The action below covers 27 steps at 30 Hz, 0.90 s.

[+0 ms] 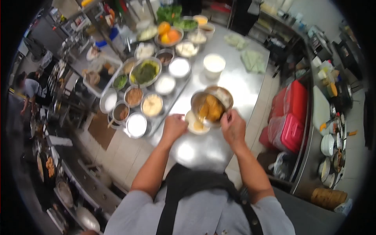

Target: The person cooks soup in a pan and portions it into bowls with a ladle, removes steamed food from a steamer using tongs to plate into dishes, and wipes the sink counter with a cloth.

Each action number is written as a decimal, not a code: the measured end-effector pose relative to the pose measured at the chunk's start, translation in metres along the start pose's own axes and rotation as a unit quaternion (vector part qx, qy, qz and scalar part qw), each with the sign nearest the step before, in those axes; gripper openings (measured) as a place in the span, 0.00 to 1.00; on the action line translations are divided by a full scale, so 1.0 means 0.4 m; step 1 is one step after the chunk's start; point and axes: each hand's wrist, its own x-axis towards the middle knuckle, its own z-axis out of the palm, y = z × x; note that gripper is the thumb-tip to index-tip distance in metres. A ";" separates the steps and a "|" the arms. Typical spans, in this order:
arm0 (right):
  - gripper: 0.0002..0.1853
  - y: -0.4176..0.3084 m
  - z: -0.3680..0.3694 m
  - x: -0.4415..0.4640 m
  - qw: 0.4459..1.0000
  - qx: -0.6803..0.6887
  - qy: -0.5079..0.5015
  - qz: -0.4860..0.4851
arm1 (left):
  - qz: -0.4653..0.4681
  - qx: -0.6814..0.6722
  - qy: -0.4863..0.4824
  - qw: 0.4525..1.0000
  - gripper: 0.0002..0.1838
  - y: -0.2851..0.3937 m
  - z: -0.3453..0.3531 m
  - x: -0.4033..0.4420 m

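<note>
My right hand [234,126] is closed on the rim of a metal bowl [197,98] that holds orange-brown food [211,108]. The bowl is tilted toward a small pale plate [198,129], where some yellowish food lies. At the plate's left edge is my left hand [176,126], fingers closed together; whether they pinch the plate's rim is too small to tell. Partly behind the tilted bowl sits another bowl [224,93] with pale contents. A white tub [214,64] stands farther back on the steel table [243,88].
Several metal bowls of ingredients, among them dark green food [145,72] and oranges [169,34], crowd the left side. Green cloths [252,60] lie at the back right. Red containers [288,117] are at the right. Another person [33,88] stands far left.
</note>
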 end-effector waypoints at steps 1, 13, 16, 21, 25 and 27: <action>0.05 0.006 0.003 0.010 0.999 -0.002 0.019 -0.027 | 0.002 -0.028 -0.006 1.000 0.19 -0.003 0.001 0.010; 0.05 -0.013 0.005 0.007 0.997 -0.008 0.043 -0.070 | -0.025 -0.138 -0.001 0.990 0.19 0.005 0.007 0.022; 0.05 -0.009 0.007 -0.005 0.998 -0.009 0.031 -0.058 | -0.036 -0.152 -0.006 0.988 0.19 0.004 0.007 0.004; 0.05 -0.008 0.007 -0.005 0.998 -0.025 0.031 -0.055 | -0.031 -0.171 0.001 0.985 0.19 0.013 0.009 0.002; 0.05 -0.011 0.011 -0.013 0.995 -0.044 0.038 -0.076 | -0.034 -0.173 0.011 0.984 0.19 0.006 0.014 -0.006; 0.06 -0.017 0.009 -0.011 0.997 -0.021 0.042 -0.056 | -0.041 -0.176 0.012 0.983 0.19 0.016 0.011 -0.004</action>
